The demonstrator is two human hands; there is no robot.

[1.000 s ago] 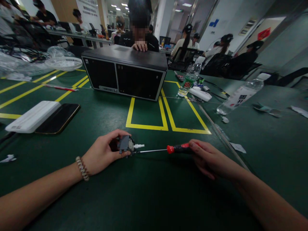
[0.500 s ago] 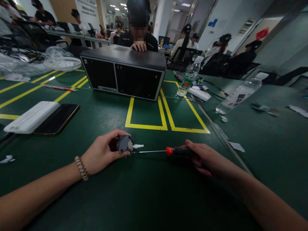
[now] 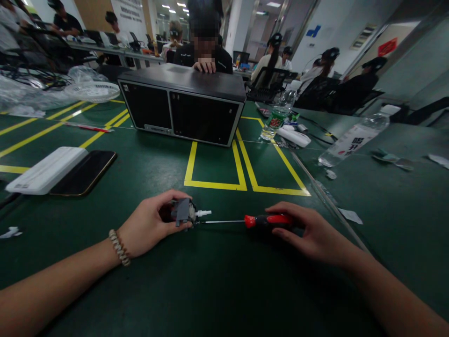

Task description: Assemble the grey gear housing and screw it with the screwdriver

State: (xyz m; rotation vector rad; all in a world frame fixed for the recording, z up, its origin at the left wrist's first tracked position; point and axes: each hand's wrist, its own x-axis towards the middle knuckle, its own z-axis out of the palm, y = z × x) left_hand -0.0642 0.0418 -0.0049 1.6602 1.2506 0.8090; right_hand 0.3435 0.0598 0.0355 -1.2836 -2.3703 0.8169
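My left hand [image 3: 149,224], with a beaded bracelet at the wrist, grips a small dark grey plastic part [image 3: 183,212] between thumb and fingers. A white stepped nozzle [image 3: 203,213] sticks out of its right side. My right hand [image 3: 305,229] is closed round the red and black handle of a screwdriver [image 3: 268,221], thumb below and fingers above. The screwdriver lies level, and its thin shaft points left. The tip meets the lower right edge of the grey part, just under the nozzle; what it touches there is too small to make out.
A black boxy case [image 3: 182,110] stands ahead, a person's hand [image 3: 205,65] resting on top. To the left lie a phone [image 3: 86,173] and a white box-shaped device [image 3: 47,169]. Two water bottles [image 3: 278,114] and a clear strip edge [image 3: 326,201] are on the right.
My right hand has loosened and shifted its grip round the screwdriver handle, so more of the red shows. The grey part stays in my left hand, with the tip still against it.
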